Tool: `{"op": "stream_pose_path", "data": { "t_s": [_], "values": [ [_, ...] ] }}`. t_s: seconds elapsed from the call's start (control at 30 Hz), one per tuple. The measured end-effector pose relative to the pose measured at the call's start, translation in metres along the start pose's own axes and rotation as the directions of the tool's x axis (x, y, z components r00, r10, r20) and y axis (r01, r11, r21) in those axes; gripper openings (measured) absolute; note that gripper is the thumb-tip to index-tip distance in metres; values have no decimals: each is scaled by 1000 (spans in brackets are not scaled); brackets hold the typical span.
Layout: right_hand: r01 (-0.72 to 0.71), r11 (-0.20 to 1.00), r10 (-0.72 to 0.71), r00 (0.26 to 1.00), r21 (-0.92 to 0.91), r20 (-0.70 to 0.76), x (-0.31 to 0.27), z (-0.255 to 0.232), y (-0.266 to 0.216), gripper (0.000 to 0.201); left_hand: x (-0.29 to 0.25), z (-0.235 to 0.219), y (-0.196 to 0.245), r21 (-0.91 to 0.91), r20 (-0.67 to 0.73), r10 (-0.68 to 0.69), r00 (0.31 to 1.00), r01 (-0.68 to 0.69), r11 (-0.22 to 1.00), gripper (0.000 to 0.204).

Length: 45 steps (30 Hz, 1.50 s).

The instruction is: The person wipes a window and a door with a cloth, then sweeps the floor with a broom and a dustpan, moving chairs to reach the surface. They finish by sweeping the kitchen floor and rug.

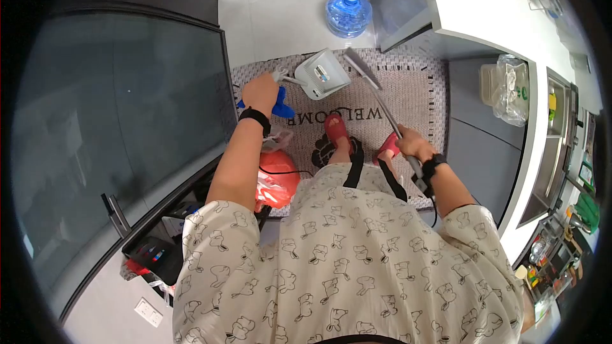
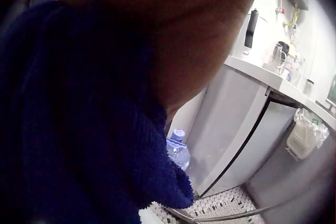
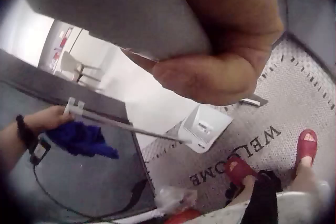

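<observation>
In the head view my left hand point(image 1: 260, 93) grips the handle of a light grey dustpan point(image 1: 326, 69), whose pan is over the welcome mat point(image 1: 408, 76). A blue cloth point(image 1: 282, 106) hangs from the same hand; it fills much of the left wrist view. My right hand point(image 1: 415, 144) holds the long handle of a broom point(image 1: 387, 111). Its narrow grey head lies just right of the dustpan, apart from it. In the right wrist view the thick grey upper handle point(image 3: 131, 14) passes through the curled fingers of that hand.
A blue water jug point(image 1: 349, 14) stands beyond the mat. Red slippers point(image 1: 336, 129) are on the person's feet. Left of them sits a red plastic bag point(image 1: 278, 179). A dark glass panel point(image 1: 140, 95) borders the left, grey cabinets point(image 1: 481, 153) under a white counter the right.
</observation>
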State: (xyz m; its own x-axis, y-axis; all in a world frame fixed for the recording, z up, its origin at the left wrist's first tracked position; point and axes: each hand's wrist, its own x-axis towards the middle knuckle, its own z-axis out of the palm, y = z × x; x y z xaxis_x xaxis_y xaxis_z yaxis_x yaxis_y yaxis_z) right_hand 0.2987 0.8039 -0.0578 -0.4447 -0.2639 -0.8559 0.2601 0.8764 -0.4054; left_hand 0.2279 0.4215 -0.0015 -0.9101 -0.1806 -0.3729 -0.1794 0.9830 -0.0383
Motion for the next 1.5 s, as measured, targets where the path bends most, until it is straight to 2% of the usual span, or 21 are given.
{"op": "stream_pose_path", "data": {
  "t_s": [0.03, 0.1, 0.13, 0.2, 0.3, 0.33, 0.4, 0.43, 0.53, 0.6, 0.63, 0.7, 0.9, 1.0, 1.03, 1.1, 1.17, 1.23, 1.37, 1.43, 1.5],
  "values": [
    [0, 1000, 0, 1000, 4, -2, -16, -11, 0, 54, 1, 0, 2, 3, -1, 4, 1000, -4, 1000, 24],
    [-71, 879, 21, 994, 471, 110, -68, -38, 1, 55, 4, -1, 6, 54, 31, -43, 999, 41, 998, 23],
    [-70, 879, 19, 994, 471, 112, -82, -38, 7, 55, 5, 3, 6, 56, 31, -45, 999, 43, 997, 23],
    [-184, 807, 186, 981, 561, 53, -100, -36, 18, 55, 12, 12, 4, 21, -62, 11, 998, -10, 1000, 23],
    [-134, 844, 206, 975, 520, -83, -61, -21, 37, 54, 16, 9, 12, 27, -69, 0, 998, 1, 1000, 22],
    [-77, 886, 112, 992, 457, -51, -44, -25, 29, 54, 15, 4, 14, 27, -11, -18, 1000, 18, 999, 20],
    [247, 944, -212, 963, 221, -168, 17, 24, 56, 52, 13, -2, 9, 30, 15, -17, 1000, 16, 999, 21],
    [248, 943, -214, 963, 221, -166, 15, 28, 44, 52, 12, -3, 5, 30, 40, -13, 999, 12, 999, 21],
    [131, 955, -130, 991, 266, -24, -20, 23, -27, 54, 15, 2, -9, 119, -19, 5, 1000, -3, 993, 21],
    [15, 822, -177, 957, 570, 231, -61, 12, -53, 57, 16, -14, -15, 117, 31, -11, 999, 8, 993, 22],
    [18, 819, -178, 958, 573, 225, -72, 17, -50, 57, 15, -22, -19, 115, 84, -33, 996, 24, 993, 22],
    [61, 831, -140, 985, 554, 103, -96, 26, -37, 60, 9, -24, -28, 140, 65, 0, 998, -9, 990, 25],
    [-200, 813, 224, 974, 547, 24, -177, -19, 20, 63, 7, -46, -45, 204, 48, -21, 999, 11, 979, 30],
    [-94, 897, 185, 967, 431, -174, -181, 1, 62, 62, 10, -57, -59, 268, 18, -48, 999, 41, 963, 28],
    [-85, 895, 179, 967, 439, -178, -177, 10, 74, 62, 8, -60, -62, 285, 6, -51, 999, 47, 957, 27],
    [-233, 820, 332, 938, 523, -103, -170, 25, 99, 62, 3, -60, -61, 318, -11, -16, 1000, 18, 948, 26],
    [-235, 725, 355, 933, 648, -58, -166, 32, 130, 62, 0, -61, -47, 326, -11, -3, 1000, 6, 945, 25],
    [-323, 536, 471, 881, 780, 40, -172, 29, 148, 63, -1, -58, -31, 343, -1, 44, 999, -41, 938, 24],
    [-350, 465, 458, 881, 813, 118, -168, 51, 177, 63, -9, -47, -15, 351, 67, 183, 981, -195, 916, 23],
    [-362, 501, 472, 876, 787, 102, -159, 61, 191, 60, -11, -43, -9, 354, 88, 183, 979, -203, 913, 23],
    [-378, 628, 456, 887, 680, 72, -147, 75, 214, 51, -9, -40, -5, 357, 110, 183, 977, -210, 910, 23]
  ]
}}
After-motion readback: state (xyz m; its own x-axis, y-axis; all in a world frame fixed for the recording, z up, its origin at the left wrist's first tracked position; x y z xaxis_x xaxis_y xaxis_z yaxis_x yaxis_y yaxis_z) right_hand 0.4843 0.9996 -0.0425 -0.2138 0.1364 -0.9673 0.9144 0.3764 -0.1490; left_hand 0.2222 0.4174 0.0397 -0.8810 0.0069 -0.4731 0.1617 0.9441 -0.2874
